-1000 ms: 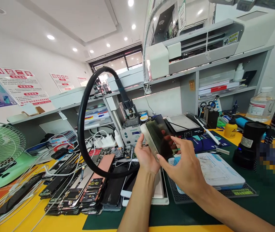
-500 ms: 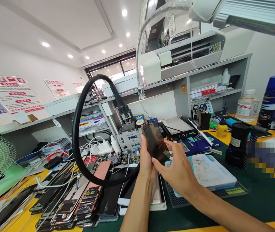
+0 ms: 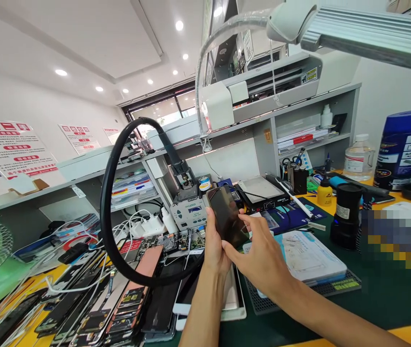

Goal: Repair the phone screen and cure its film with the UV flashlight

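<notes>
A dark smartphone [image 3: 230, 217] stands tilted above the bench, its dim glossy screen towards me. My left hand [image 3: 214, 248] is closed around its left side and lower end, with the thumb along the edge. My right hand [image 3: 259, 250] grips the lower part too: the thumb is at the bottom near my left palm, and the fingertips touch the right edge. Parts of the fingers behind the phone are hidden. Below my wrists lies a white-framed tablet [image 3: 239, 308]. A booklet in a plastic sleeve [image 3: 308, 255] is to the right of my right hand.
Stacked phones and phone parts [image 3: 126, 308] cover the left side. A thick black hose [image 3: 106, 217] loops up beside a grey control box [image 3: 189, 212]. A black cylindrical device [image 3: 346, 217], a yellow bottle [image 3: 324, 193] and a blue can [image 3: 403, 149] stand right. A lamp arm [image 3: 368, 36] hangs overhead.
The view has shifted slightly, so the surroundings sit a little further left and mostly lower. Both hands keep hold of the smartphone in nearly the same pose.
</notes>
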The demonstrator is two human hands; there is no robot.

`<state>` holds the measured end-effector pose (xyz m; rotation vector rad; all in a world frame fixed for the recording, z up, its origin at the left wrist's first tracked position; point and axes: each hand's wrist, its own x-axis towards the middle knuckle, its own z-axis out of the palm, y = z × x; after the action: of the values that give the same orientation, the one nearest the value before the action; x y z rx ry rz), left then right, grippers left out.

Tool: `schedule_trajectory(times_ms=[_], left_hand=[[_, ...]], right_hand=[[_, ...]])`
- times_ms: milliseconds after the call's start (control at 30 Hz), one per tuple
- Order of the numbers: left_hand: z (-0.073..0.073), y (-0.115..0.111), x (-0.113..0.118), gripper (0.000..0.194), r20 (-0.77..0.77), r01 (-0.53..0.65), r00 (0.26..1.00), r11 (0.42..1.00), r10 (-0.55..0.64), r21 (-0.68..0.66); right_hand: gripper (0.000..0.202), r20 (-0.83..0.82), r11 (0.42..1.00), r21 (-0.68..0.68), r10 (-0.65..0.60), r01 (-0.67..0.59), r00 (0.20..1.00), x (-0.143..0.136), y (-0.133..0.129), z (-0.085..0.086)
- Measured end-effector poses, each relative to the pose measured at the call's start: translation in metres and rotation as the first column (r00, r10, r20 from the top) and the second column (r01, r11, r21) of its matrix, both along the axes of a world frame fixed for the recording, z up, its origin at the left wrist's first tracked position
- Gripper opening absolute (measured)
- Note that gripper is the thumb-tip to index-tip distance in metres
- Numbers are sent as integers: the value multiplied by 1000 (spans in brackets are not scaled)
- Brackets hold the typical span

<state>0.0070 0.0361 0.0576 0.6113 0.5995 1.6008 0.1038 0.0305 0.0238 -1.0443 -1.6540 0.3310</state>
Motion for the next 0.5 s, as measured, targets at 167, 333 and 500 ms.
schedule_trajectory(times_ms=[167,333,500], left_hand=[[0,-1,-2,55,26,-6,1000,999,5,33],[1,1,-8,64,47,48,998,998,-51,48],[1,2,-11,69,93,88,991,994,-93,58]], right_hand=[[50,28,1000,19,24,-25,999,2,-3,3],[55,67,994,87,60,-66,996,2,-5,1],[58,87,981,171,73,-87,994,3,-8,-5]])
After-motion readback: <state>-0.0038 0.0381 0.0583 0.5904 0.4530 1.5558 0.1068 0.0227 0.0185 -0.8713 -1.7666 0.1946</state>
